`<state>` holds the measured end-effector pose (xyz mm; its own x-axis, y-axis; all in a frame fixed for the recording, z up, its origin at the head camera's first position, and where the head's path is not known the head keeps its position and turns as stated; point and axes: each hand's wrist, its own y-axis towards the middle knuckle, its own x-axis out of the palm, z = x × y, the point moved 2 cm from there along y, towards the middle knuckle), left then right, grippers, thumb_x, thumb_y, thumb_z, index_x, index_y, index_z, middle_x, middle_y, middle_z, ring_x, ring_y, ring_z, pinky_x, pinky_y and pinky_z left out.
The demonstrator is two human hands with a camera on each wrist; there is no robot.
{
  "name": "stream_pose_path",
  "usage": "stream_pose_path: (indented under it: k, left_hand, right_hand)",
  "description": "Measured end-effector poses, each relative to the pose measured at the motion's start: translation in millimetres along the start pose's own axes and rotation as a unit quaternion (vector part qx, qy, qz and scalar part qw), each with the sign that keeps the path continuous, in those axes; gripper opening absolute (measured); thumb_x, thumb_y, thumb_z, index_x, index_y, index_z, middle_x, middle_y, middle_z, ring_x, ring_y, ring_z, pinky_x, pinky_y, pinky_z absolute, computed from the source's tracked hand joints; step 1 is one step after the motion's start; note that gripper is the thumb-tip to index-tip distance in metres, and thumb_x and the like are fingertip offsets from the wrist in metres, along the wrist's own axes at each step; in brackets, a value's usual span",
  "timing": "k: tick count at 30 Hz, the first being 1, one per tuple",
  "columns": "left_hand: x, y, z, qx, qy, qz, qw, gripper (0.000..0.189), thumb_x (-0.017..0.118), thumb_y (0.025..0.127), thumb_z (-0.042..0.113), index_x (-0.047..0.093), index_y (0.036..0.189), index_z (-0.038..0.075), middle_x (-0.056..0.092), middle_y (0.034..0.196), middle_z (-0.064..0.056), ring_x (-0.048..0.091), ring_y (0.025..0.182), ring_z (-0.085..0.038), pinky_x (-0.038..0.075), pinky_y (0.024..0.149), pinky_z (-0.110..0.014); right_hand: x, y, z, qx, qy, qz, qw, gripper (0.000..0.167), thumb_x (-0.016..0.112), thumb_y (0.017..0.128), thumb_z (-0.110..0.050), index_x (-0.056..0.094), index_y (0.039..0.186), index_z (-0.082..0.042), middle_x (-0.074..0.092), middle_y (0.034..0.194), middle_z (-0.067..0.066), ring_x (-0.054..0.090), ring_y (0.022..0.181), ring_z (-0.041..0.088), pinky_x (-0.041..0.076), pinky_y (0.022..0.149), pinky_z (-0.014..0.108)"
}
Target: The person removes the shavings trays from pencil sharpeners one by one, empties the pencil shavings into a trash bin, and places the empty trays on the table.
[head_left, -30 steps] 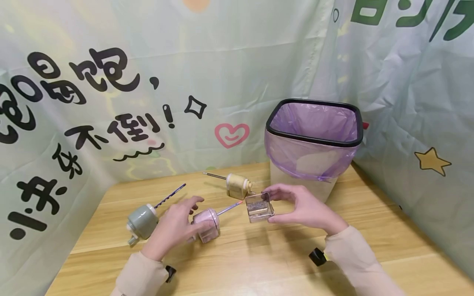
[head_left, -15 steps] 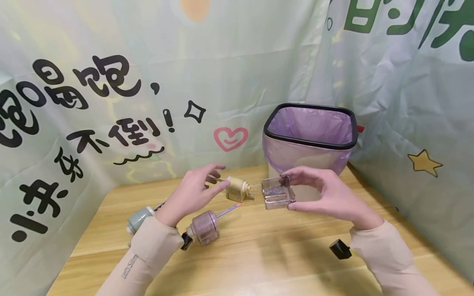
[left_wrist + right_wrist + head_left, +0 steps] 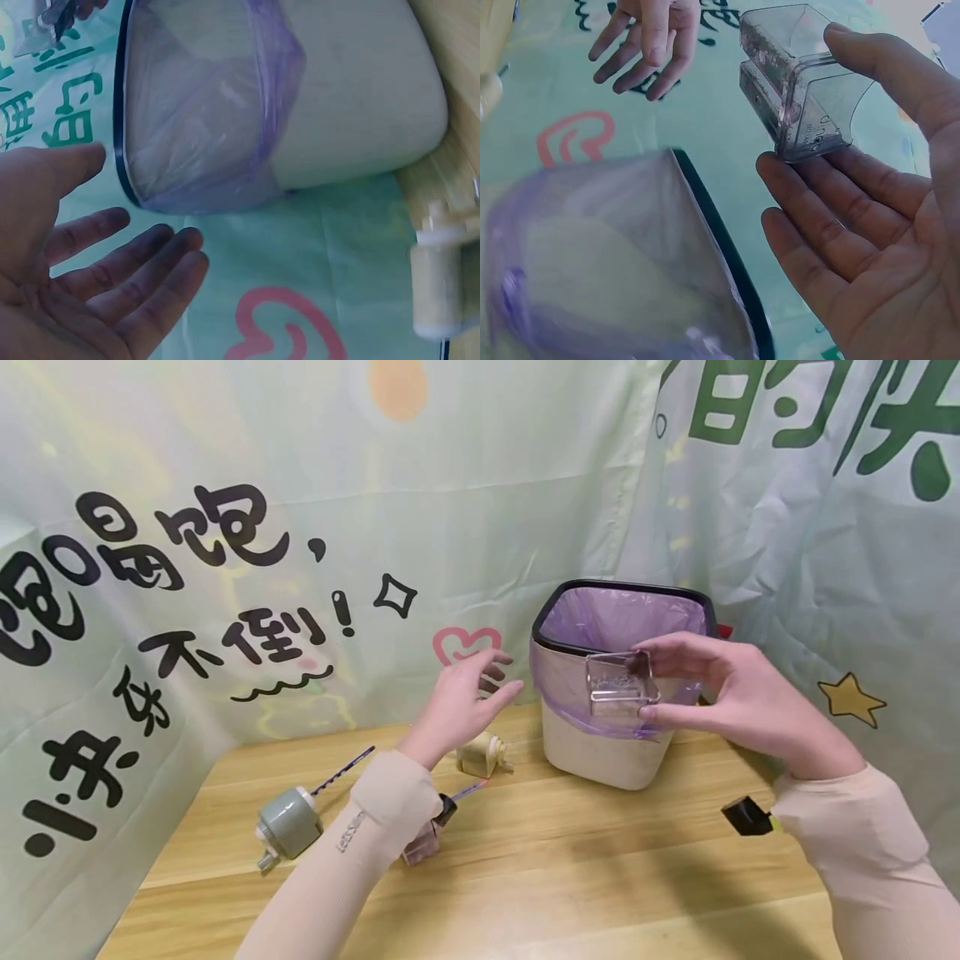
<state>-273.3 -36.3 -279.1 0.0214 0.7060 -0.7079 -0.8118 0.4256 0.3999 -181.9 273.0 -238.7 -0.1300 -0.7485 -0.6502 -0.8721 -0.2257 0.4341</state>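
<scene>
In the head view my right hand (image 3: 738, 702) pinches a clear plastic pencil-sharpener shavings drawer (image 3: 617, 683) between thumb and fingers. It is held up in front of the waste bin (image 3: 592, 760), overlapping the bin's front wall. Dark shavings show inside the drawer (image 3: 806, 90) in the right wrist view. My left hand (image 3: 467, 700) is raised near the bin's left side, fingers relaxed and holding nothing. Behind and below it sits a yellow crank pencil sharpener (image 3: 478, 757). A pink sharpener (image 3: 422, 847) with a pencil in it is mostly hidden by the left sleeve.
A purple liner (image 3: 637, 610) is folded over the bin's black rim. At the left of the wooden table (image 3: 525, 893) lies a grey-green sharpener (image 3: 291, 823) with a dark blue pencil (image 3: 343, 770) in it. Printed cloth walls (image 3: 480, 527) stand behind and to the right.
My right hand has moved the shavings drawer up and to the right, to the bin. My left hand has left the pink sharpener and moved right and up.
</scene>
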Motion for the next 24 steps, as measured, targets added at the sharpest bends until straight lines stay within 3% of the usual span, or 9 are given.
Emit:
stream_pose_path:
  k: [5, 11, 18, 24]
  left_hand:
    - [8.2, 16.2, 10.7, 0.007, 0.003, 0.021, 0.9997, 0.041, 0.067, 0.107, 0.032, 0.062, 0.143, 0.013, 0.074, 0.13, -0.013, 0.077, 0.113, -0.028, 0.063, 0.099, -0.044]
    - [16.8, 32.0, 19.5, 0.027, 0.026, 0.038, 0.9986, 0.047, 0.064, 0.109, 0.032, 0.057, 0.151, 0.013, 0.067, 0.141, -0.014, 0.072, 0.118, -0.027, 0.059, 0.104, -0.044]
    - [26.4, 45.2, 23.2, 0.037, 0.039, 0.049, 0.9974, 0.046, 0.062, 0.11, 0.032, 0.059, 0.151, 0.012, 0.065, 0.147, -0.013, 0.068, 0.12, -0.032, 0.047, 0.115, -0.052]
    - [30.1, 52.4, 21.1, 0.033, 0.049, 0.072, 0.9956, 0.038, 0.06, 0.111, 0.025, 0.064, 0.146, 0.011, 0.069, 0.142, -0.014, 0.066, 0.129, -0.035, 0.051, 0.113, -0.052]
  right_hand:
    - [-19, 11.9, 9, 0.018, -0.002, 0.012, 0.9998, 0.06, 0.094, 0.084, -0.012, 0.07, 0.137, -0.023, 0.076, 0.122, -0.016, 0.071, 0.109, -0.004, 0.051, 0.09, 0.007]
    - [-41, 26.4, 24, 0.044, -0.021, 0.021, 0.9986, 0.059, 0.092, 0.086, -0.015, 0.068, 0.139, -0.019, 0.074, 0.116, -0.025, 0.07, 0.104, -0.009, 0.05, 0.086, 0.004]
    - [-58, 43.7, 34, 0.069, -0.05, 0.024, 0.9961, 0.058, 0.091, 0.088, -0.023, 0.067, 0.14, -0.016, 0.073, 0.107, -0.03, 0.068, 0.099, -0.013, 0.049, 0.079, 0.004]
    - [-66, 58.4, 38, 0.073, -0.064, 0.021, 0.9951, 0.06, 0.091, 0.088, -0.028, 0.066, 0.141, -0.014, 0.072, 0.104, -0.031, 0.067, 0.097, -0.015, 0.048, 0.079, 0.004]
